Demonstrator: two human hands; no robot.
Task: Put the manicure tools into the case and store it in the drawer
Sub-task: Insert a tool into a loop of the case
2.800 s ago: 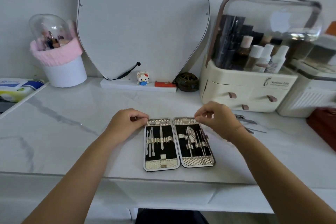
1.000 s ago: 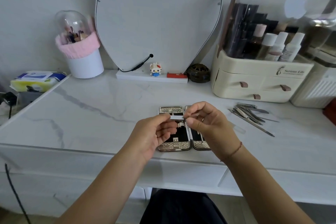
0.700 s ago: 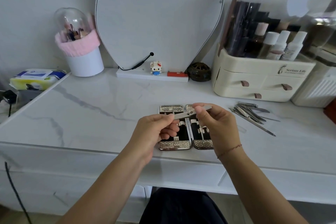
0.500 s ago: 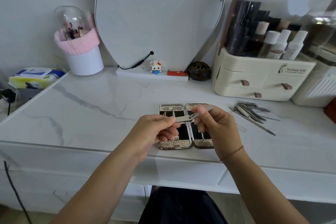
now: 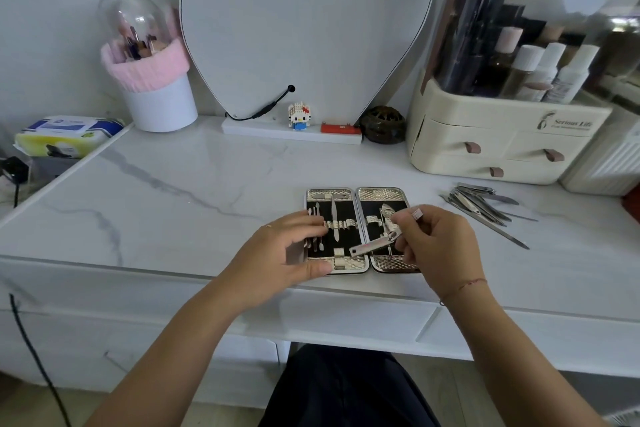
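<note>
The manicure case (image 5: pixel 381 193) lies open flat near the front edge of the marble table, black inside with a few tools strapped in both halves. My right hand (image 5: pixel 438 246) pinches a silver nail clipper (image 5: pixel 375 244) over the right half; its lever sticks up past my fingers. My left hand (image 5: pixel 280 253) rests on the left edge of the case, fingers spread over it and thumb at the near corner. A heap of loose metal manicure tools (image 5: pixel 485 206) lies on the table to the right of the case.
A cream cosmetics organiser with small drawers (image 5: pixel 485 149) stands at the back right. A mirror (image 5: pixel 304 24), a pink-rimmed brush holder (image 5: pixel 152 80), a small figurine (image 5: pixel 298 116) and a dark round jar (image 5: pixel 382 124) line the back. Wet wipes (image 5: pixel 65 135) sit far left.
My left hand let go of the clipper and dropped onto the case's left edge. My right hand lowered the clipper toward the right half of the case.
</note>
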